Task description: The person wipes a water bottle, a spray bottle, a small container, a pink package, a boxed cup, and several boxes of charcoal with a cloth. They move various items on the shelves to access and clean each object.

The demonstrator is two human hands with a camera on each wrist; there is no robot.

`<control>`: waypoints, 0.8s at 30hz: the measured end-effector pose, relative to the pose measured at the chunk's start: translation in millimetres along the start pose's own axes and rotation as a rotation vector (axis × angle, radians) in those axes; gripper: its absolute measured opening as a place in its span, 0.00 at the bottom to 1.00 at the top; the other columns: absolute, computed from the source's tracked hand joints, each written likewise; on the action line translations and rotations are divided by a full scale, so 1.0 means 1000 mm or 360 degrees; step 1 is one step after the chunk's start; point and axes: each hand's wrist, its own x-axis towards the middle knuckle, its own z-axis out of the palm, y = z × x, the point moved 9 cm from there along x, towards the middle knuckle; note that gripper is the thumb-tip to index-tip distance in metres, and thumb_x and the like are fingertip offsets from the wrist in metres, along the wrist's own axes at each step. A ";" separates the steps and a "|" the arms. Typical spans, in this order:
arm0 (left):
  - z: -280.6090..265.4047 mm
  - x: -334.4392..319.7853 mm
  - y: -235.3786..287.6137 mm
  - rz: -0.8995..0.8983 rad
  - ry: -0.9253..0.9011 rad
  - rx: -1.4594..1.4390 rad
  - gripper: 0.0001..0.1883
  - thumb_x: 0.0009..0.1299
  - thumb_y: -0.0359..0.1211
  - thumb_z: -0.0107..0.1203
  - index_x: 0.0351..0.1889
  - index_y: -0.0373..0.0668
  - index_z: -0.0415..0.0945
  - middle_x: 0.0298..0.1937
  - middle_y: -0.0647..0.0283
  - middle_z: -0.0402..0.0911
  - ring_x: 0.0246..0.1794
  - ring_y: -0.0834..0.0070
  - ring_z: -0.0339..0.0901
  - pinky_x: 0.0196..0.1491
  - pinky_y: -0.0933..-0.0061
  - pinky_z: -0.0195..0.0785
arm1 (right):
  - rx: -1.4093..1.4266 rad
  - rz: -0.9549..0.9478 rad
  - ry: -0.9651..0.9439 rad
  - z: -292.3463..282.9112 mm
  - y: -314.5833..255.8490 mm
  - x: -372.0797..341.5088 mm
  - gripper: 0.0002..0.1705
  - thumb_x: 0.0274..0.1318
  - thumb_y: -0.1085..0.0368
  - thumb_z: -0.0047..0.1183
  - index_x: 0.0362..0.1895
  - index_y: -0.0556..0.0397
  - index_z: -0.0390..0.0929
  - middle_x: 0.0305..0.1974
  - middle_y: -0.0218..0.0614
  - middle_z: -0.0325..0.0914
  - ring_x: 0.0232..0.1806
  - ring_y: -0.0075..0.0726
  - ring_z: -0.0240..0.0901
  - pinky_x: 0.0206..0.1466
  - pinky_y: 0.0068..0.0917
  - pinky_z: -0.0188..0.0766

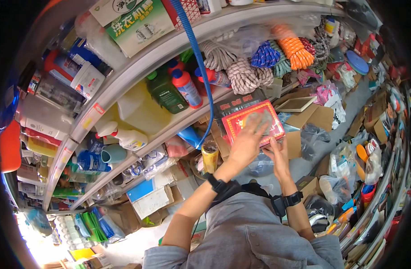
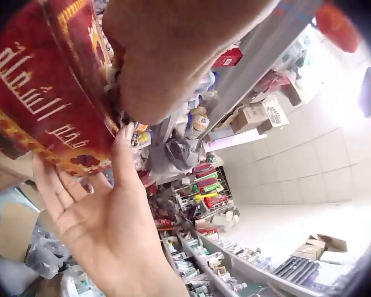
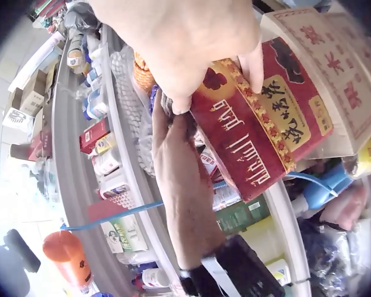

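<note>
A red box (image 1: 249, 122) with a yellow-patterned border is held over the lower shelf edge. My right hand (image 1: 277, 154) grips its near edge; the right wrist view shows fingers against the red box (image 3: 232, 139), and the left wrist view shows the palm of my right hand (image 2: 111, 229) below the red box (image 2: 40, 99). Across the top of the box lies my left hand (image 1: 246, 145), its extended fingers blurred, with a greyish thing by them that is too blurred to name. In the right wrist view my left hand (image 3: 182, 176) reaches up beside the box.
Bundled ropes (image 1: 246, 74), bottles (image 1: 186, 89) and a spray bottle (image 1: 129, 138) crowd the shelves at left. A blue hose (image 1: 201, 58) hangs in front of them. Cardboard boxes (image 1: 317, 117) and plastic bags (image 1: 314, 136) stand to the right, beside the aisle floor.
</note>
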 end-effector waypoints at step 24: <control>-0.042 -0.038 -0.013 -0.0140 -0.0022 0.0225 0.32 0.56 0.18 0.51 0.63 0.43 0.70 0.67 0.54 0.67 0.68 0.53 0.64 0.62 0.60 0.68 | -0.0057 0.0053 0.0010 -0.005 0.005 0.001 0.43 0.64 0.57 0.56 0.74 0.48 0.45 0.49 0.36 0.74 0.49 0.29 0.74 0.49 0.30 0.78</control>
